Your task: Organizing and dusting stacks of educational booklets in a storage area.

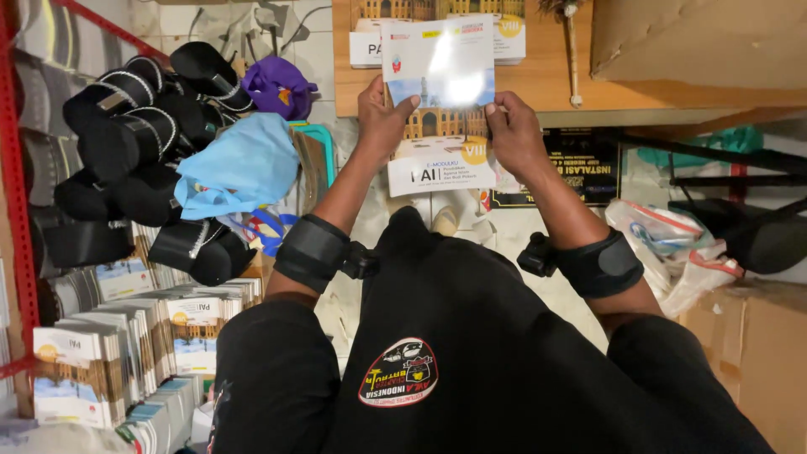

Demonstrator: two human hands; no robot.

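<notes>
I hold a thin booklet (439,105) with a glossy white, blue and yellow cover showing a building, out in front of me. My left hand (380,118) grips its left edge and my right hand (514,134) grips its right edge. The top of the cover glares under the light. Both forearms wear black straps with small devices. A matching booklet (368,38) lies on the wooden shelf (546,84) just behind the one I hold. My black shirt and knees fill the lower view.
Stacks of similar booklets (126,353) stand at lower left beside a red metal rack (15,168). Black caps (126,134), a blue cloth (239,164) and a purple cap (277,84) hang at left. A cardboard box (756,361) and plastic bags (672,252) sit at right.
</notes>
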